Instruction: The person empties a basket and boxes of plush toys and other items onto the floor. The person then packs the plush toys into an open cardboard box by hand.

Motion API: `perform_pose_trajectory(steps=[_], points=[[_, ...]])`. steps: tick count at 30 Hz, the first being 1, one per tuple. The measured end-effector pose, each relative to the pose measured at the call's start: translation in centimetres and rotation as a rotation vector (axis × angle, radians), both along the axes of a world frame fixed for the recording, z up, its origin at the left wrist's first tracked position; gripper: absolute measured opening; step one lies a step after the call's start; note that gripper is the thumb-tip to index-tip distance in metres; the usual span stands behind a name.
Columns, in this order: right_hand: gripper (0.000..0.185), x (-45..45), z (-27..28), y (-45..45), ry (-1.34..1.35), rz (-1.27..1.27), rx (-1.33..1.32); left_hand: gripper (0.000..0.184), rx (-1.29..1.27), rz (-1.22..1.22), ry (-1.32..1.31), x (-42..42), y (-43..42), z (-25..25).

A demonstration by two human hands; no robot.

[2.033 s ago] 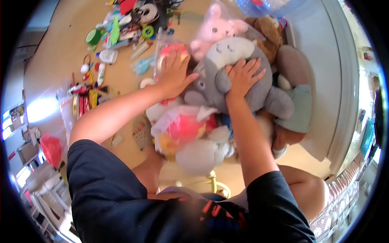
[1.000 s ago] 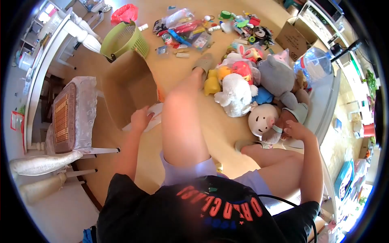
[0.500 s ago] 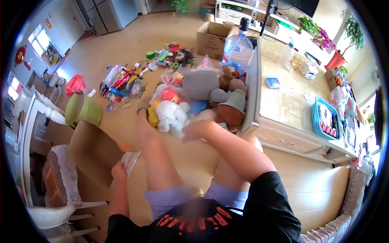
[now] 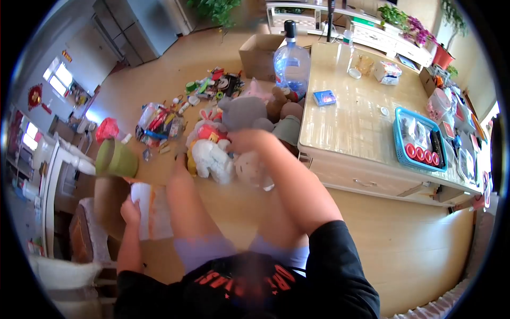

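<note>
While the left hand [image 4: 130, 210] pinched a white sheet [image 4: 140, 195] with its fingers closed on the edge, the right hand [image 4: 242, 141] reached in among the plush toys on the floor. Its fingers were blurred — whether they gripped anything, I cannot tell. The white sheet, with an orange-striped part [image 4: 153, 213] beside it, lay at the brown container [image 4: 109, 204], near the green basket [image 4: 119, 160]. Just below the right hand sat a pale plush toy [image 4: 251, 169], with a white plush toy [image 4: 212, 158] to one side and a grey plush toy [image 4: 243, 112] behind. Beyond them — close to the low table [image 4: 340, 127] — stood a large clear bottle [image 4: 291, 69] and an open cardboard box [image 4: 259, 59].
</note>
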State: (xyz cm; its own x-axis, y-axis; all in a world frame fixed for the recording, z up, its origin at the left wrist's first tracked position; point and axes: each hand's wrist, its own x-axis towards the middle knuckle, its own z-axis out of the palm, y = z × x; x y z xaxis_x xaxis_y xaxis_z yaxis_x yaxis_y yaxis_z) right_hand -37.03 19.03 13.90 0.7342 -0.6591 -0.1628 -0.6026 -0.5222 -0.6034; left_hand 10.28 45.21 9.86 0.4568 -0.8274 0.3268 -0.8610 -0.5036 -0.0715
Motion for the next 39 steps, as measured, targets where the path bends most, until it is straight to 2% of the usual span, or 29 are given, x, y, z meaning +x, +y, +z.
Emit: perform_pose_trajectory(steps=[2, 4, 6, 8, 11, 13, 14, 16, 18, 19, 21, 23, 24, 26, 27, 29, 32, 33, 36, 39], points=[[0.053, -0.8, 0.8, -1.3, 0.104, 0.031, 0.016, 0.03, -0.019, -0.015, 0.01, 0.1, 0.0, 1.7], [0.057, 0.2, -2.3, -4.7, 0.188, 0.101, 0.038, 0.026, -0.103, -0.039, -0.108, 0.2, 0.0, 4.0], [0.055, 0.9, -3.5, -6.3, 0.231, 0.049, 0.088, 0.029, -0.128, -0.073, -0.12, 1.4, -0.6, 6.6], [0.056, 2.0, -10.1, -11.4, 0.242, 0.191, -0.122, 0.029, -0.208, -0.154, -0.127, 1.6, -1.8, 9.3], [0.056, 2.3, -3.7, -6.0, 0.303, 0.041, -0.056, 0.03, -0.197, -0.14, -0.078, 0.9, -5.0, 11.8], [0.055, 3.5, -2.6, -5.3, 0.361, 0.04, 0.015, 0.032, -0.142, -0.12, -0.058, 0.2, -7.9, 12.2], [0.054, 4.3, -2.5, -5.5, 0.394, 0.046, 0.049, 0.034, -0.132, -0.094, 0.0, -0.5, -9.4, 12.1], [0.059, 6.4, -7.5, -8.9, 0.359, 0.113, 0.019, 0.033, -0.081, -0.066, 0.073, -2.1, -12.2, 11.4], [0.062, 6.5, -6.6, -8.4, 0.271, 0.053, 0.14, 0.029, -0.033, -0.062, 0.15, -3.2, -14.4, 9.7], [0.063, 6.4, -9.3, -10.2, 0.268, 0.106, 0.052, 0.029, -0.014, -0.077, 0.213, -2.6, -15.5, 7.9], [0.062, 5.3, -8.4, -10.2, 0.354, 0.093, 0.029, 0.028, -0.018, -0.062, 0.322, -2.1, -16.6, 4.2], [0.055, 4.7, -7.4, -10.8, 0.657, 0.125, -0.055, 0.027, -0.04, -0.057, 0.46, -2.9, -16.0, 0.7], [0.054, 4.8, -9.9, -13.8, 0.862, 0.31, 0.024, 0.026, -0.071, -0.07, 0.516, -3.6, -15.5, -1.0], [0.054, 5.3, -5.3, -11.4, 0.761, 0.108, 0.044, 0.026, -0.03, -0.149, 0.631, -6.0, -15.3, -1.4], [0.054, 5.3, -5.4, -9.8, 0.49, 0.012, 0.056, 0.026, -0.022, -0.131, 0.578, -7.0, -15.5, -1.4], [0.055, 5.9, -5.8, -7.0, -0.071, -0.186, 0.068, 0.027, -0.022, -0.143, 0.642, -7.6, -15.9, -1.3], [0.057, 7.9, -4.3, -5.2, 0.573, 0.093, 0.168, 0.026, 0.05, -0.131, 0.698, -7.3, -15.8, -0.7], [0.057, 7.4, -6.0, -5.0, 0.481, 0.087, 0.21, 0.026, 0.083, -0.125, 0.688, -7.2, -16.2, -0.4], [0.055, 8.3, -5.3, -4.0, 0.487, 0.058, 0.262, 0.024, 0.116, -0.172, 0.678, -7.0, -17.0, -0.8], [0.052, 8.4, -7.1, -5.8, 0.557, 0.154, 0.056, 0.025, 0.135, -0.152, 0.688, -8.9, -16.3, -0.5]])
